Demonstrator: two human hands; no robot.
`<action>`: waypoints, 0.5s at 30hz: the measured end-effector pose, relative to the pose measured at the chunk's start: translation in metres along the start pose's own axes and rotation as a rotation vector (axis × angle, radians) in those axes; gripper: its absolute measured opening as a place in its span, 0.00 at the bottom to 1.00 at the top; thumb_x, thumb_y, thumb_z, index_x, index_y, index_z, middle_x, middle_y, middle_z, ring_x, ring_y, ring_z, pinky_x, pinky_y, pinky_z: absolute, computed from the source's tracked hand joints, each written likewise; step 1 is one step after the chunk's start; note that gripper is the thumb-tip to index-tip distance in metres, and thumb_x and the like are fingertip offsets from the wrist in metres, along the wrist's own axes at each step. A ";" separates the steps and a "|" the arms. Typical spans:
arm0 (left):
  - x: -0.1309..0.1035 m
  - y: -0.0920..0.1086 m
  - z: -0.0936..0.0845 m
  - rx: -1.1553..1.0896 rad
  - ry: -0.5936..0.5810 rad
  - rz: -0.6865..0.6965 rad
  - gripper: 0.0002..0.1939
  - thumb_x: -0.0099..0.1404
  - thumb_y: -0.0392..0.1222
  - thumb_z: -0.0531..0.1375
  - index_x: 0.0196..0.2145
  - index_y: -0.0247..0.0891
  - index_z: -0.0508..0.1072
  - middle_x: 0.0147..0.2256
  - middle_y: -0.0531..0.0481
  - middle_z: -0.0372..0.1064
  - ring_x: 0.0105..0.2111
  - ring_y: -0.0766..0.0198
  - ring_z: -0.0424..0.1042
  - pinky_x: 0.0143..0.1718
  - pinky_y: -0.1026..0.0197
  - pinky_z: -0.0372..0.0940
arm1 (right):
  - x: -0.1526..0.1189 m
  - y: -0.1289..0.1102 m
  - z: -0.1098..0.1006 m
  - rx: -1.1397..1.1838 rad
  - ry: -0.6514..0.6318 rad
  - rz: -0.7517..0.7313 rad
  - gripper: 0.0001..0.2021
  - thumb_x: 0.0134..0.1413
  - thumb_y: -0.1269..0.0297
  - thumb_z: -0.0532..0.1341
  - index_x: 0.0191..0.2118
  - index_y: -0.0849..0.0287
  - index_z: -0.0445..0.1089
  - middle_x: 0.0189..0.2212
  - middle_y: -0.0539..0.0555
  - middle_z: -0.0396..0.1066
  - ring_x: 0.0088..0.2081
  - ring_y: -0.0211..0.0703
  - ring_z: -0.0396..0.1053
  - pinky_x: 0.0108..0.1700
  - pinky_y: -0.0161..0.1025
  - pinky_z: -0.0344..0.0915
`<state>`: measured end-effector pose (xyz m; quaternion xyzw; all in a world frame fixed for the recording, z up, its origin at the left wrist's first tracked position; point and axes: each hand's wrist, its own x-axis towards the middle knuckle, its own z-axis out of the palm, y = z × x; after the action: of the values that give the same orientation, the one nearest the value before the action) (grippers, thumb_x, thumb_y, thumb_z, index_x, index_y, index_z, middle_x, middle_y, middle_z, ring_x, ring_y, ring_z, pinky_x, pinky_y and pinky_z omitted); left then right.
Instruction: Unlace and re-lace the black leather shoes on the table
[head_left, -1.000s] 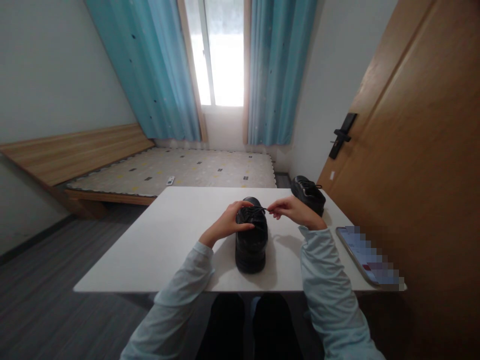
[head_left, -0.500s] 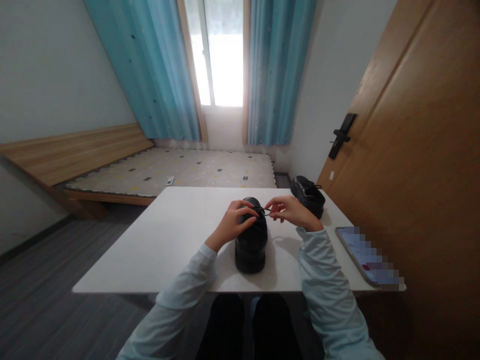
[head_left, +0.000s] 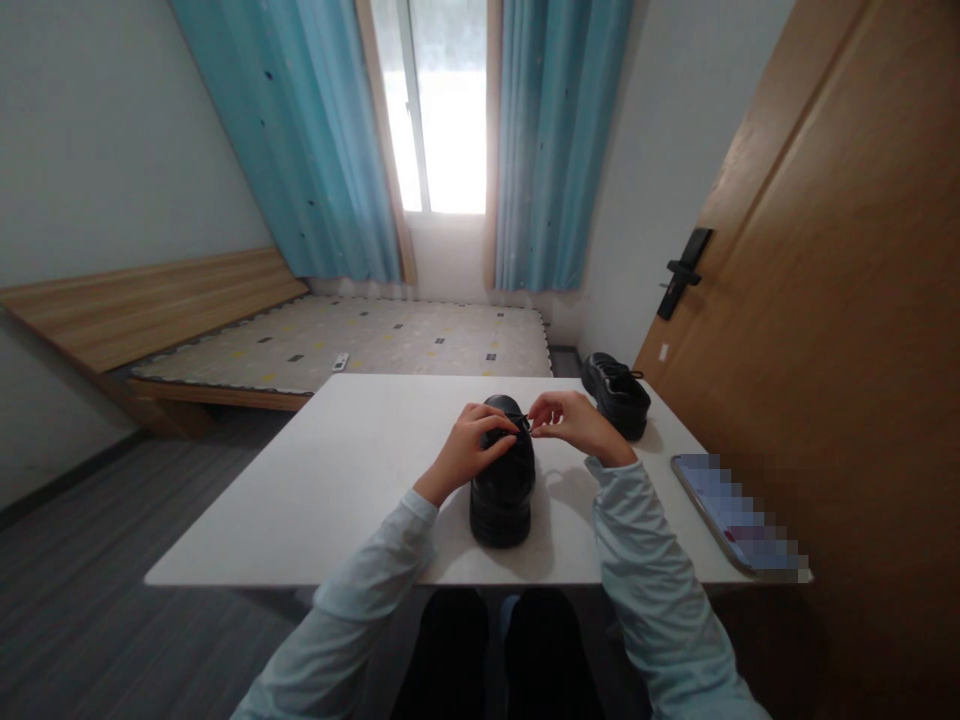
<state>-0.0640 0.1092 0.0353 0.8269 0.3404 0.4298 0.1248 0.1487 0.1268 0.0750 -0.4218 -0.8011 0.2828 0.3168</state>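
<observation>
A black shoe [head_left: 504, 500] stands upright on the white table, its heel toward me and its toe toward the window. My left hand [head_left: 472, 445] reaches over the shoe from the left, fingers pinched at the black shoelace [head_left: 523, 420] on top. From the right, my right hand [head_left: 566, 418] pinches the lace close beside the left fingertips. The lace between the hands is thin and partly covered by the fingers, so how it is looped cannot be made out.
A second black shoe [head_left: 621, 398] sits at the table's far right corner. Near the right edge lies a phone [head_left: 720, 510], its screen blurred out. Beyond the white table [head_left: 322, 480] is a bed [head_left: 390, 335] with a small remote [head_left: 341, 361] on it. A wooden door [head_left: 825, 280] rises at right.
My right hand has moved slightly left, closer to the shoe and the left fingertips. The stretch of lace between the hands is shorter. The shoe has stayed in place.
</observation>
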 end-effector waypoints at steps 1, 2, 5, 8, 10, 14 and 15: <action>0.000 0.000 0.000 0.004 0.008 -0.009 0.08 0.60 0.42 0.61 0.39 0.41 0.76 0.38 0.47 0.71 0.43 0.58 0.66 0.48 0.53 0.62 | 0.000 0.000 0.001 0.015 0.005 0.003 0.08 0.39 0.68 0.68 0.30 0.62 0.71 0.25 0.54 0.76 0.28 0.42 0.73 0.32 0.37 0.65; 0.000 0.000 0.001 0.009 0.017 -0.018 0.09 0.60 0.42 0.61 0.40 0.41 0.76 0.38 0.47 0.71 0.43 0.58 0.66 0.47 0.53 0.62 | 0.001 0.000 0.001 0.040 0.007 0.010 0.08 0.39 0.69 0.68 0.29 0.62 0.71 0.25 0.54 0.76 0.28 0.42 0.73 0.33 0.37 0.66; 0.000 -0.002 0.002 0.018 0.042 -0.024 0.09 0.60 0.42 0.62 0.39 0.41 0.76 0.38 0.47 0.72 0.42 0.58 0.67 0.47 0.53 0.62 | 0.001 0.001 0.003 0.141 -0.003 0.039 0.09 0.38 0.68 0.68 0.29 0.62 0.71 0.25 0.54 0.75 0.29 0.43 0.74 0.34 0.39 0.68; -0.001 -0.004 0.004 0.015 0.052 -0.013 0.06 0.59 0.43 0.63 0.35 0.41 0.77 0.36 0.48 0.72 0.42 0.59 0.67 0.46 0.54 0.62 | 0.000 0.002 0.004 0.222 -0.030 0.054 0.10 0.38 0.67 0.68 0.30 0.62 0.70 0.26 0.54 0.75 0.30 0.43 0.74 0.35 0.40 0.70; -0.001 -0.004 0.005 0.014 0.060 -0.021 0.06 0.58 0.43 0.64 0.34 0.42 0.78 0.36 0.48 0.72 0.41 0.59 0.67 0.46 0.54 0.62 | 0.000 0.002 0.004 0.240 -0.038 0.049 0.11 0.38 0.67 0.68 0.31 0.62 0.70 0.26 0.54 0.75 0.31 0.43 0.74 0.36 0.40 0.70; -0.001 -0.005 0.007 0.019 0.070 -0.052 0.06 0.56 0.44 0.65 0.33 0.42 0.78 0.35 0.49 0.72 0.41 0.59 0.67 0.46 0.54 0.63 | 0.000 0.001 0.005 0.236 -0.043 0.029 0.10 0.39 0.67 0.67 0.32 0.61 0.71 0.26 0.53 0.75 0.30 0.41 0.74 0.35 0.39 0.70; -0.001 -0.005 0.007 0.018 0.069 -0.055 0.07 0.56 0.44 0.65 0.33 0.42 0.78 0.35 0.49 0.72 0.40 0.59 0.67 0.46 0.54 0.62 | 0.000 0.001 0.005 0.239 -0.047 0.026 0.10 0.39 0.67 0.67 0.32 0.61 0.71 0.26 0.53 0.75 0.30 0.41 0.73 0.35 0.39 0.70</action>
<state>-0.0607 0.1125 0.0278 0.8031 0.3708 0.4514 0.1174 0.1453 0.1258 0.0711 -0.3847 -0.7634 0.3902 0.3420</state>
